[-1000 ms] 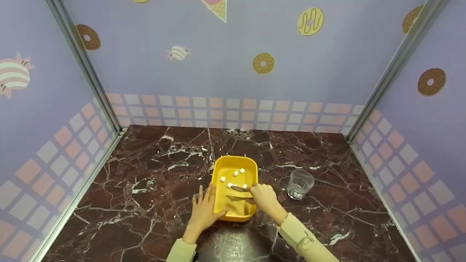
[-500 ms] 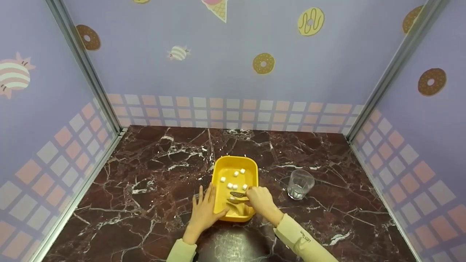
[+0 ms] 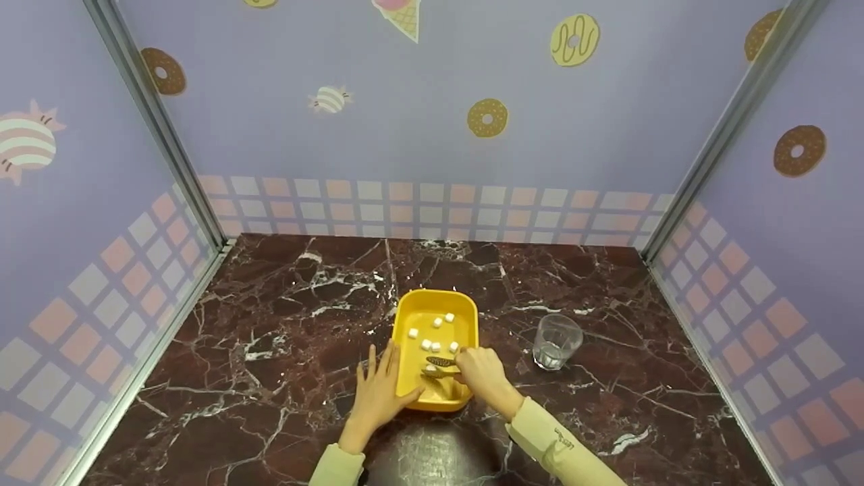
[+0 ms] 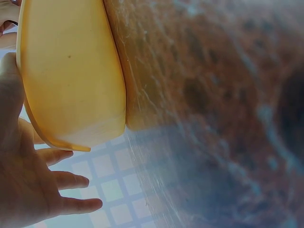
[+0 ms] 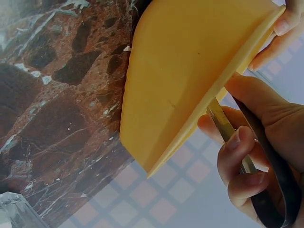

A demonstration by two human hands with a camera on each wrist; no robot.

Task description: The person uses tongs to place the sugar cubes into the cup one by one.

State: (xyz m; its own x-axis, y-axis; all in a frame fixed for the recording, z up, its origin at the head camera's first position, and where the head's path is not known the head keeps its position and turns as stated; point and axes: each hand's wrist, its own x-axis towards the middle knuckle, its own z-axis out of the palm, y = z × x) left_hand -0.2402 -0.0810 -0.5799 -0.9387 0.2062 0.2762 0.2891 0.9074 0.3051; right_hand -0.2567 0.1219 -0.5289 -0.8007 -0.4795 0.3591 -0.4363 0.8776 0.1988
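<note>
A yellow tray point(image 3: 405, 304) stands on the dark marbled table, with several small white cubes point(image 3: 437, 322) scattered inside. My left hand point(image 3: 379, 391) rests against the tray's left side, fingers spread and straight, thumb over the near rim. In my right hand point(image 3: 484, 371) I grip metal tongs point(image 5: 283, 190) at the tray's right rim. Their perforated tips point(image 3: 440, 361) reach down into the tray, around a white cube point(image 3: 430, 368). Whether the tips touch that cube I cannot tell. The right wrist view shows thumb and fingers curled round the bent tongs; the tray wall hides the tips there.
A clear drinking glass point(image 3: 557, 342) stands on the table point(image 3: 304, 418) to the right of the tray, near my right forearm. Metal-framed lilac walls with sweets printed on them enclose the table at left, right and back.
The right hand and the tongs have shifted slightly toward me and to the left inside the tray. The tips have come around a near cube. My left hand has stayed put.
</note>
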